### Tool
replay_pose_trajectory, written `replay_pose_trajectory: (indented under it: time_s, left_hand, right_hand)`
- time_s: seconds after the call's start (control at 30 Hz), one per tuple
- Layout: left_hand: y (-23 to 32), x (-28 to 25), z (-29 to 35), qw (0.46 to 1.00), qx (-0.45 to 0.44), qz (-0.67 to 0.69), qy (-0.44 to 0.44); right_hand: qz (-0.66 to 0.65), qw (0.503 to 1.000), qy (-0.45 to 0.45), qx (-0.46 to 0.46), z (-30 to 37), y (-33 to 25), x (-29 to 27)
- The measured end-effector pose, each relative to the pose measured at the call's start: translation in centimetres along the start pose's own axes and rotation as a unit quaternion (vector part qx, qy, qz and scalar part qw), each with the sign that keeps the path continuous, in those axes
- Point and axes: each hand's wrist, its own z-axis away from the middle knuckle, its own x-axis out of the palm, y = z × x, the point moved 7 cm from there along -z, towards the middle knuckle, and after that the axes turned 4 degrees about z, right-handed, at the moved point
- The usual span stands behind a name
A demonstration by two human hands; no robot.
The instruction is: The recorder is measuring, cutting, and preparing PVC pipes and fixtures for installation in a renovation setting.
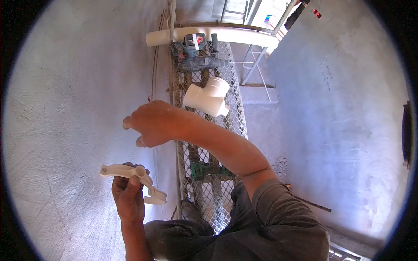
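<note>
A white plastic pipe clamp is gripped in my left hand, beside the left wall. Its curved arms stick out on both sides of my fingers, and my thumb presses on its middle. My right arm reaches across to the left. At its end my right hand hangs in front of the wall, above and beyond the clamp. Thumb and forefinger are apart there, with nothing visible between them. Past my right forearm, a white pipe tee lies on the mesh platform.
A dark rotary hammer drill lies farther along the platform, its bit pointing right. Behind it a long white pipe spans crosswise. A green tool or part sits near my knees. Rough plaster walls rise on both sides.
</note>
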Motion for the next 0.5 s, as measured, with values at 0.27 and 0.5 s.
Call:
replay_pose_trajectory:
  time_s: [0.27, 0.5]
  left_hand:
    - [-0.09, -0.37, 0.16, 1.000, -0.006, -0.016, 0.010]
    - [-0.24, -0.46, 0.16, 1.000, -0.015, -0.010, 0.010]
  right_hand:
    - [0.004, 1.000, 0.005, -0.007, 0.08, -0.09, -0.10]
    - [-0.011, 1.000, 0.026, 0.001, 0.54, 0.60, -0.85]
